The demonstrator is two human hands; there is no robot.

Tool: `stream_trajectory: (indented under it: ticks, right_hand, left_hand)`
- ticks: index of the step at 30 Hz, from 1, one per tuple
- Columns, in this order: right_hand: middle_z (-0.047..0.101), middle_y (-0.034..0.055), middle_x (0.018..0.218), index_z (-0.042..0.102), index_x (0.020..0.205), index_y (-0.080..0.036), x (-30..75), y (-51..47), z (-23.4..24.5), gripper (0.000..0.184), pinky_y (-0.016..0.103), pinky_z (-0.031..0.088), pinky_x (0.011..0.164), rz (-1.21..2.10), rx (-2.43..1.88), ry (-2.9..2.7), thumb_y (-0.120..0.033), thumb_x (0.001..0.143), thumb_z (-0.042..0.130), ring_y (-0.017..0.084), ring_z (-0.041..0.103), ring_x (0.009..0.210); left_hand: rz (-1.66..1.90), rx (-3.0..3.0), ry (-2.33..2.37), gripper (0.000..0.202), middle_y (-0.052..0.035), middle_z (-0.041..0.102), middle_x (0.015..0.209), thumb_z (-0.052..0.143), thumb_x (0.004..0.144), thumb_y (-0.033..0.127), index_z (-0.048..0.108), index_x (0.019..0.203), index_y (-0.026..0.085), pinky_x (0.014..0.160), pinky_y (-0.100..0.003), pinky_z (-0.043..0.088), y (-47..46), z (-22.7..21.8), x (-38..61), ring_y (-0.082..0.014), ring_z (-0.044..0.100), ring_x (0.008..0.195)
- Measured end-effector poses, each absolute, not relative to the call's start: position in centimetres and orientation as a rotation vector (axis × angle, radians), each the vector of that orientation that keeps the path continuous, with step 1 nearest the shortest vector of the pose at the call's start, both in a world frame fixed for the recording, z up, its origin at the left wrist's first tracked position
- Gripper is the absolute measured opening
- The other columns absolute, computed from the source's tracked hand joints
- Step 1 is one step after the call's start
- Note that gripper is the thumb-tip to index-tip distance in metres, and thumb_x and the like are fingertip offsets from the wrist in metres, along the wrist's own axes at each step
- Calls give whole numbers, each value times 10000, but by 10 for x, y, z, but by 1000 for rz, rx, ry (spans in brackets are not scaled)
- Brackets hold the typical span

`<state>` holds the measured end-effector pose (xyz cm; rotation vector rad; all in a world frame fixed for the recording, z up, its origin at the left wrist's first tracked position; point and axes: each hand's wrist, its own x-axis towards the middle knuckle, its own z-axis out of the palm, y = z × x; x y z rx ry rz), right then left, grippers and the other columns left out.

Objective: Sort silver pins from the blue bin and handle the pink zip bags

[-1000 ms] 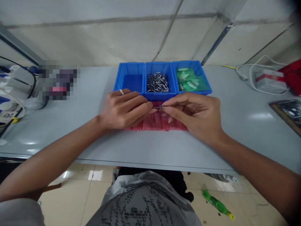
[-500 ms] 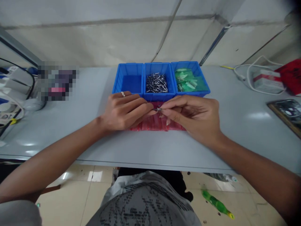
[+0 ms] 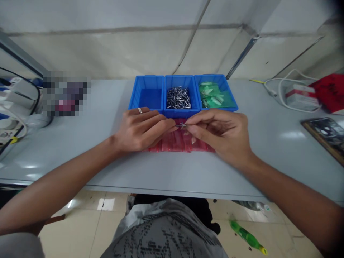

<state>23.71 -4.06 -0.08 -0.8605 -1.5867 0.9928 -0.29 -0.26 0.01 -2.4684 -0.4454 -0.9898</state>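
My left hand (image 3: pixel 143 130), with a ring on one finger, and my right hand (image 3: pixel 220 136) meet above the table. Between their fingertips is a small metal pin (image 3: pixel 181 125). My right thumb and forefinger pinch it, and my left fingertips close on its other end, partly hiding it. Below my hands lies a stack of red plastic packets (image 3: pixel 182 143). Just beyond stand blue bins: one bare (image 3: pixel 149 94), one full of metal pins (image 3: pixel 178 98), and one holding green packets (image 3: pixel 216 95).
A grey table edge (image 3: pixel 172 188) runs below my arms, above a tiled floor. A white box (image 3: pixel 301 97), white cable (image 3: pixel 285 86), red bag (image 3: pixel 329 92) and dark framed board (image 3: pixel 326 134) lie at right. Cables and white devices (image 3: pixel 16 102) sit at left.
The whole view has shifted slightly, so the bins sit lower in the picture. My hands stay together on the pin, with only small finger movements.
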Motion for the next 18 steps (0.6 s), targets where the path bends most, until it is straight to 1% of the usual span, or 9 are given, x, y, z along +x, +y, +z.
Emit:
stream_trajectory:
  ticks: [1, 6, 8, 10, 11, 12, 14, 16, 18]
  right_hand:
    - [755, -18, 805, 811, 942, -275, 237, -41, -1, 106, 252, 546, 509, 1011, -854, -1592, -193, 875, 811, 117, 663, 608]
    - [772, -12, 800, 810, 958, -236, 236, -40, -1, 79, 230, 588, 519, 1064, -889, -1554, -198, 890, 797, 115, 695, 610]
    - [817, 20, 1033, 797, 1103, -261, 238, -37, -1, 178, 272, 662, 657, 1069, -863, -1511, -199, 949, 733, 166, 781, 836]
    - [758, 26, 1311, 696, 1342, -316, 241, -33, 0, 372, 366, 686, 866, 1048, -801, -1537, -174, 1002, 649, 209, 765, 1106]
    - [732, 22, 1365, 633, 1422, -337, 243, -31, 0, 448, 403, 670, 945, 995, -786, -1605, -154, 1014, 620, 211, 747, 1163]
    - [738, 19, 1356, 609, 1449, -341, 246, -29, 0, 483, 422, 653, 990, 887, -774, -1719, -130, 1015, 603, 207, 746, 1165]
    - [775, 33, 1277, 676, 1377, -295, 250, -26, -3, 440, 441, 637, 1018, 529, -760, -2059, -84, 1001, 591, 215, 756, 1127]
    - [779, 84, 1256, 751, 1250, -205, 253, -25, -7, 344, 462, 641, 994, 102, -710, -2430, -57, 983, 592, 258, 744, 1130]
    - [774, 139, 1240, 754, 1217, -116, 253, -24, -12, 297, 456, 653, 946, -174, -656, -2645, -48, 961, 618, 292, 726, 1129]
  left_hand:
    - [-989, -2464, -437, 34, 23, 713, 737, 623, 1003, 197, 614, 970, 193, 507, -289, 422, -3, 1, -3, -111, 661, 611]
    - [-1020, -2417, -414, 374, 27, 563, 573, 626, 1013, 297, 502, 673, 201, 480, -308, 361, -1, 1, -7, -114, 583, 530]
    - [-1045, -2400, -427, 397, 25, 536, 565, 624, 1006, 292, 477, 650, 200, 494, -306, 365, -1, 0, -9, -119, 570, 531]
    - [-1047, -2388, -433, 380, 24, 535, 569, 631, 990, 258, 483, 646, 196, 501, -305, 363, -1, 0, -10, -119, 557, 529]
    - [-1040, -2381, -428, 377, 23, 537, 567, 638, 979, 242, 483, 639, 194, 499, -305, 359, -1, 1, -9, -118, 549, 524]
    - [-1035, -2373, -425, 381, 24, 537, 561, 645, 969, 230, 478, 628, 193, 498, -304, 355, -1, 2, -8, -116, 541, 516]
    - [-1035, -2358, -423, 404, 26, 529, 541, 653, 958, 220, 464, 601, 191, 497, -301, 349, -2, 3, -6, -111, 524, 501]
    - [-1033, -2352, -433, 418, 28, 516, 524, 650, 955, 215, 458, 584, 191, 498, -297, 345, -2, 4, -4, -107, 509, 491]
    - [-1034, -2352, -441, 418, 29, 509, 516, 645, 955, 208, 461, 580, 190, 501, -294, 344, -2, 4, -3, -107, 502, 489]
